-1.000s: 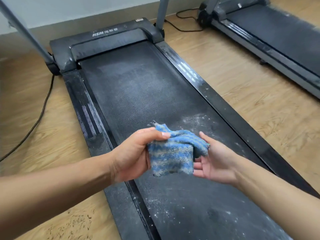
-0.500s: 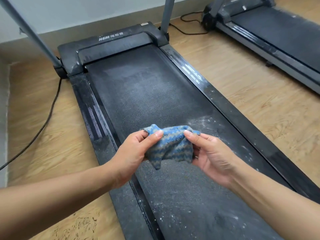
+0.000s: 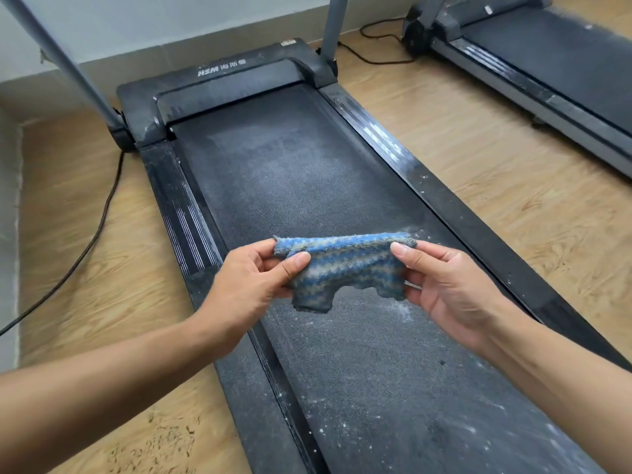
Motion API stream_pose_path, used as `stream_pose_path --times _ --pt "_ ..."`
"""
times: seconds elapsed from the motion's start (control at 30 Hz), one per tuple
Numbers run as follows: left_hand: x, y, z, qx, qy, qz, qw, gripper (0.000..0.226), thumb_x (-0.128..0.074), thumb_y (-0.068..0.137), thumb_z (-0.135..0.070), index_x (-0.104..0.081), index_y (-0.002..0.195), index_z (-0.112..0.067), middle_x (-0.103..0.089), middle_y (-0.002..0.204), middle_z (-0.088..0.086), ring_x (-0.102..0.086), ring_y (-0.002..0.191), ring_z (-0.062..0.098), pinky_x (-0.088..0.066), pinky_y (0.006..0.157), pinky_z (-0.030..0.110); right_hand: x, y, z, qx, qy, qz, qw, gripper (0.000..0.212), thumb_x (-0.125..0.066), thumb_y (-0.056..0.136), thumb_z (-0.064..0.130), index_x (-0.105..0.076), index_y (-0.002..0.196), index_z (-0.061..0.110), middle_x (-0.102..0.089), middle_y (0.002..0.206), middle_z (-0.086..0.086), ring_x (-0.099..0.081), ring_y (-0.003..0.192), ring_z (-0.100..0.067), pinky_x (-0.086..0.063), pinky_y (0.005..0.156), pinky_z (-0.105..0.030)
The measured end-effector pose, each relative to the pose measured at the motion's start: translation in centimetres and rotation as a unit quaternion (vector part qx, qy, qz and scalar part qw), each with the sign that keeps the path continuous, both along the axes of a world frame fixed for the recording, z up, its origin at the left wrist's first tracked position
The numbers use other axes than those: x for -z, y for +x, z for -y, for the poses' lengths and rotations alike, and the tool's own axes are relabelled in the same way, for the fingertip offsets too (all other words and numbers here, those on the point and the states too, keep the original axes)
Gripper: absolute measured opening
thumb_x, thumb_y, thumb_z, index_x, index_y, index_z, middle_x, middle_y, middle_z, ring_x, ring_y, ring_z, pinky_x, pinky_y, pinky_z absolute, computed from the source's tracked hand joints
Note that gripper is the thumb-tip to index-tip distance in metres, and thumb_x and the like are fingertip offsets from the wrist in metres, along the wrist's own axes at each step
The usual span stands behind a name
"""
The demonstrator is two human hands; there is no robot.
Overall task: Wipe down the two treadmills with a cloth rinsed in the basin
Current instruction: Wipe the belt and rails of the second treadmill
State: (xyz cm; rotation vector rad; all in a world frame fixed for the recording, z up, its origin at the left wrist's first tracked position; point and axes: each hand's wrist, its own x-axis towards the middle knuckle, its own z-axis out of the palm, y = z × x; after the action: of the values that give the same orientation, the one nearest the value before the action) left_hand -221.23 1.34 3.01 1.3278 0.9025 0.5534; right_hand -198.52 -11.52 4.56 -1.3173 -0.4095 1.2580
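Note:
A blue and grey striped cloth hangs stretched between my two hands above the dusty black belt of the near treadmill. My left hand pinches the cloth's left end between thumb and fingers. The right end is pinched by my right hand, palm turned up. White dust speckles the belt below and to the right of the cloth. A second treadmill stands at the upper right. No basin is in view.
Two grey uprights rise from the near treadmill's front corners. A black power cable runs over the wooden floor on the left; another cable lies between the treadmills by the wall.
The bunched cloth has been pulled out wide between my hands. My right hand moved to the right and now pinches the cloth's end. The view has shifted back a little.

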Motion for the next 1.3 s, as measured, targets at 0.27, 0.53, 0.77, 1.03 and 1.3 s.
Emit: stream_pose_path --times 0.27,0.53,0.77,1.03,1.3 --pt "0.4 -0.6 -2.3 -0.065 0.189 -0.085 0.976 0.037 -0.077 0.081 -0.065 -0.076 0.082 -0.028 -0.071 0.104 -0.013 -0.066 0.092 0.001 -0.047 0.088 0.025 -0.6 0.0 -0.1 0.02 0.028 0.049 0.998 0.008 -0.077 0.082 0.016 -0.083 0.085 0.012 -0.077 0.113 -0.007 -0.071 0.104 -0.016 -0.054 0.095 -0.042" --pt "-2.4 0.9 -2.5 -0.046 0.119 0.035 0.991 0.023 -0.074 0.09 -0.042 -0.072 0.079 -0.022 -0.072 0.088 -0.005 -0.061 0.083 0.01 -0.046 0.08 0.022 -2.0 0.7 -1.0 0.033 0.101 0.051 0.993 0.023 -0.076 0.082 0.018 -0.078 0.1 0.004 -0.077 0.115 -0.008 -0.067 0.112 -0.019 -0.045 0.101 -0.028" --pt "-2.0 2.4 -2.2 -0.077 -0.075 0.068 0.992 0.026 -0.075 0.088 -0.038 -0.07 0.093 -0.013 -0.073 0.082 0.003 -0.065 0.072 0.013 -0.059 0.07 0.032 -2.6 0.0 -1.8 0.049 0.069 0.06 0.995 0.026 -0.077 0.08 0.012 -0.077 0.105 0.01 -0.076 0.106 -0.01 -0.068 0.099 -0.027 -0.053 0.098 -0.061" --pt "0.3 1.8 -2.1 -0.075 -0.059 -0.005 0.995 0.009 -0.075 0.094 -0.013 -0.067 0.096 -0.012 -0.074 0.087 0.011 -0.069 0.073 0.02 -0.06 0.057 0.036 -0.8 0.8 -1.7 0.057 -0.013 0.173 0.983 0.028 -0.082 0.084 0.004 -0.074 0.105 0.02 -0.074 0.09 0.0 -0.069 0.074 -0.01 -0.054 0.056 -0.024" --pt "1.2 2.3 -1.3 -0.066 0.058 -0.074 0.993 0.017 -0.08 0.083 -0.033 -0.067 0.092 -0.029 -0.08 0.096 0.002 -0.077 0.091 0.029 -0.06 0.081 0.043 -1.5 -0.8 -2.2 -0.028 0.003 0.517 0.856 0.026 -0.08 0.086 0.014 -0.065 0.101 0.029 -0.063 0.088 0.007 -0.061 0.07 -0.006 -0.05 0.071 -0.017"
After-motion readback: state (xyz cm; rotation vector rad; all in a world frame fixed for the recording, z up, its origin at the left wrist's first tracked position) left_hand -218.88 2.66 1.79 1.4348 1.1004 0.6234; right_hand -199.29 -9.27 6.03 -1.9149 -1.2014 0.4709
